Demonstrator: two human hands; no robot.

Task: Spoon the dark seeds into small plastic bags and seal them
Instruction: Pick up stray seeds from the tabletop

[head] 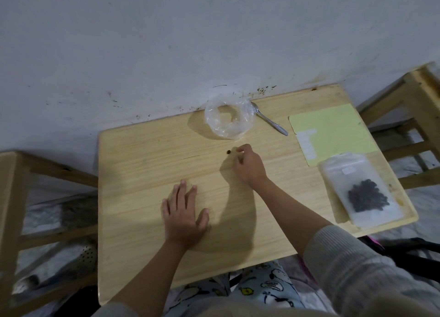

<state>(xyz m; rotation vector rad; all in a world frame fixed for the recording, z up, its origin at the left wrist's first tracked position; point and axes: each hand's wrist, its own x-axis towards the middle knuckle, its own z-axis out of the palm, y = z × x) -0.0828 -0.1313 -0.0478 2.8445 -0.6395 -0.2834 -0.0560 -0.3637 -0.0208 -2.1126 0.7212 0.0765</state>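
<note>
A single dark seed (228, 152) lies loose on the wooden table (142, 164). My right hand (248, 165) hovers just right of it with fingers curled, fingertips close to the seed; whether they pinch anything is hidden. My left hand (183, 215) rests flat on the table, fingers spread. An empty clear plastic bowl-like bag (228, 120) stands at the back. A metal spoon (270, 121) lies beside it on the right. A small clear plastic bag (362, 190) with dark seeds inside lies at the right edge.
A pale yellow sheet (333, 128) lies at the back right, partly under the seed bag. Wooden frames stand left (14, 197) and right (419, 97) of the table. A white wall runs along the table's far edge.
</note>
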